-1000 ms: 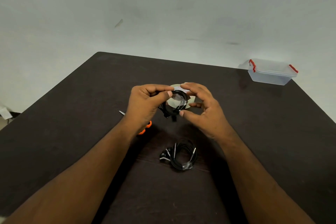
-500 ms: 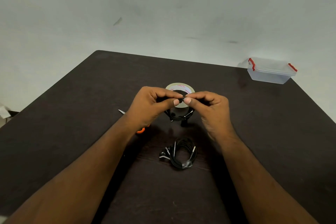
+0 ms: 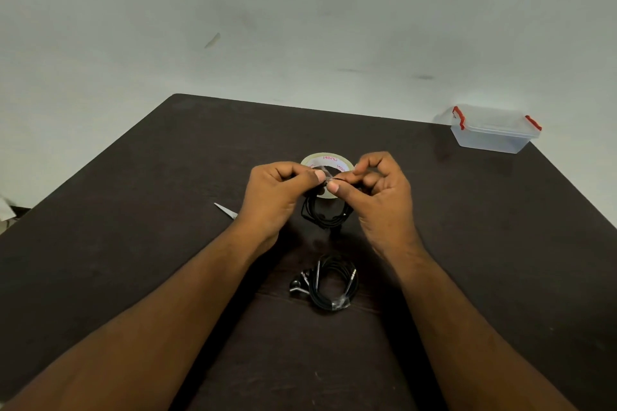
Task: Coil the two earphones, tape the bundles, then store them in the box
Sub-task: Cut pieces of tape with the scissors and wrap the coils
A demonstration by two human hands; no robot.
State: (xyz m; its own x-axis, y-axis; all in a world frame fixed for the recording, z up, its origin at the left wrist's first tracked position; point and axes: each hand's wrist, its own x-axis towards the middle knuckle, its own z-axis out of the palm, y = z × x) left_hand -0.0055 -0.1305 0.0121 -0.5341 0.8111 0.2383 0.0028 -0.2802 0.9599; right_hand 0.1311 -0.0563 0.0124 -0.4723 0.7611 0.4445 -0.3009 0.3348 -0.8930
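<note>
Dark matte table (image 3: 133, 243), both hands (image 3: 277, 197) (image 3: 384, 200) in pinching grip on looped black earphone cable (image 3: 325, 215).

wall (image 3: 300, 17): pale, scuffed, dark marks | table (image 3: 133, 243): dark brown, matte | light: dim, even

One coil of thin black earphone cable (image 3: 325, 215) hangs raised above the dark table, pinched at its top. A second black earphone coil (image 3: 334, 284) lies flat nearer the viewer, earbuds at its left, a clear tape band across its near edge. The roll of clear tape (image 3: 325, 160) lies flat behind. The clear plastic box with red latches (image 3: 492, 130), lid on, stands at the far right corner.
</note>
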